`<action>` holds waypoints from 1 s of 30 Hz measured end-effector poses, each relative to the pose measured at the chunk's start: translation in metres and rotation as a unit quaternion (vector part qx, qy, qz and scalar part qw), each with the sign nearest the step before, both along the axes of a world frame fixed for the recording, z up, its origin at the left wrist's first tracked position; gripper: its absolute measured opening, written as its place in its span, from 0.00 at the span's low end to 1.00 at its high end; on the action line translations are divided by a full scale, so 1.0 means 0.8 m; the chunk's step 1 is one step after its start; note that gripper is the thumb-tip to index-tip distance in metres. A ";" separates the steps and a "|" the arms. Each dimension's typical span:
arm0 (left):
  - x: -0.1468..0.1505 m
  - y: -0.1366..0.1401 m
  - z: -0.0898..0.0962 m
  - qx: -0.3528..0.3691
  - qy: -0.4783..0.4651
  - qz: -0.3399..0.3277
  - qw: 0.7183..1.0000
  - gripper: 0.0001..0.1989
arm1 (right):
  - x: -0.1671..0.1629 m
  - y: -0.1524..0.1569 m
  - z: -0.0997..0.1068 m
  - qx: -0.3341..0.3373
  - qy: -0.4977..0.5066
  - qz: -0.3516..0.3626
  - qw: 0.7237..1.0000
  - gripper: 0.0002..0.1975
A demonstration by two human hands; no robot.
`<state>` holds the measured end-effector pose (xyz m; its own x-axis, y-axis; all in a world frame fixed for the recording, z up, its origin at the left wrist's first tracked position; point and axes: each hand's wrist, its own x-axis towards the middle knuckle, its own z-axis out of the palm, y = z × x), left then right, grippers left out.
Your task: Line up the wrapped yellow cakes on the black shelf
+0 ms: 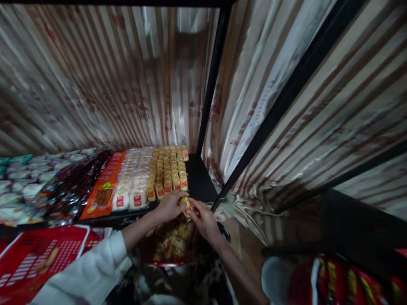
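Above the front edge of the black shelf (201,182), my left hand (172,206) and my right hand (205,219) meet around one small yellow wrapped snack pack (186,205). Fingers of both hands are closed on it and hide part of its wrapper. Just beyond them stand tight rows of yellow snack packs (168,169) with red labels. Below my wrists, a red-rimmed container (171,264) holds a loose heap of similar yellow packs (174,241).
Left along the shelf are white snack packs (129,195), an orange packet (103,186), dark shiny packets (74,186) and small white packs (33,173). A red printed bag (44,250) lies front left. Black posts (214,80) stand before striped curtains (121,76). Red packages (343,279) sit lower right.
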<state>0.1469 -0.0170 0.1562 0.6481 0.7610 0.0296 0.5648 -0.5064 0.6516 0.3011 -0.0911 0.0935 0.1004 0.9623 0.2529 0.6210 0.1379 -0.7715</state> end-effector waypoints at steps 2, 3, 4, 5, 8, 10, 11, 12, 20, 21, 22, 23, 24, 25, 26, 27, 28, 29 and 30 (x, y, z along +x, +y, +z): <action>0.011 0.014 0.003 0.018 -0.007 -0.012 1.000 0.17 | 0.008 0.013 0.003 0.001 0.020 -0.012 1.000 0.18; 0.017 0.022 0.003 0.026 -0.012 -0.013 0.999 0.16 | 0.012 0.020 0.005 0.005 0.030 -0.020 0.999 0.18; 0.023 0.031 0.003 0.032 -0.018 -0.009 0.999 0.16 | 0.017 0.028 0.007 0.010 0.040 -0.028 0.999 0.17; 0.030 0.040 0.003 0.036 -0.025 -0.001 0.999 0.16 | 0.021 0.037 0.009 0.015 0.052 -0.039 0.998 0.17; 0.050 0.069 0.005 0.043 -0.048 0.041 0.997 0.18 | 0.035 0.070 0.014 0.020 0.093 -0.076 0.993 0.17; 0.062 0.088 0.009 0.042 -0.066 0.062 0.995 0.20 | 0.045 0.096 0.014 0.022 0.119 -0.098 0.988 0.18; 0.068 0.096 0.011 0.042 -0.074 0.068 0.994 0.21 | 0.050 0.110 0.013 0.025 0.130 -0.107 0.985 0.19; 0.073 0.103 0.013 0.045 -0.079 0.072 0.993 0.22 | 0.055 0.124 0.012 0.030 0.141 -0.114 0.983 0.19; 0.101 0.148 0.009 0.151 0.056 0.019 0.987 0.18 | 0.087 0.235 -0.021 0.049 0.166 -0.165 0.971 0.17; 0.103 0.153 0.006 0.161 0.085 0.004 0.983 0.17 | 0.089 0.246 -0.025 0.047 0.152 -0.176 0.971 0.17; 0.105 0.159 0.004 0.170 0.109 -0.013 0.979 0.17 | 0.090 0.255 -0.030 0.044 0.138 -0.185 0.972 0.17; 0.107 0.165 0.001 0.175 0.130 -0.027 0.976 0.17 | 0.091 0.264 -0.034 0.041 0.126 -0.192 0.972 0.17; 0.109 0.171 -0.002 0.176 0.146 -0.036 0.973 0.18 | 0.091 0.272 -0.038 0.036 0.118 -0.195 0.973 0.17; 0.110 0.177 -0.005 0.177 0.158 -0.042 0.971 0.19 | 0.091 0.280 -0.041 0.032 0.114 -0.193 0.974 0.18; 0.111 0.182 -0.007 0.177 0.167 -0.044 0.969 0.19 | 0.090 0.286 -0.045 0.030 0.113 -0.189 0.975 0.18; 0.112 0.187 -0.009 0.177 0.175 -0.045 0.967 0.20 | 0.089 0.293 -0.048 0.030 0.113 -0.183 0.976 0.18; 0.113 0.192 -0.011 0.176 0.182 -0.044 0.966 0.21 | 0.089 0.299 -0.051 0.032 0.113 -0.179 0.977 0.17; 0.113 0.197 -0.013 0.176 0.188 -0.043 0.965 0.21 | 0.088 0.305 -0.053 0.035 0.114 -0.177 0.977 0.17; 0.114 0.201 -0.015 0.178 0.190 -0.042 0.965 0.21 | 0.087 0.310 -0.055 0.037 0.113 -0.179 0.977 0.17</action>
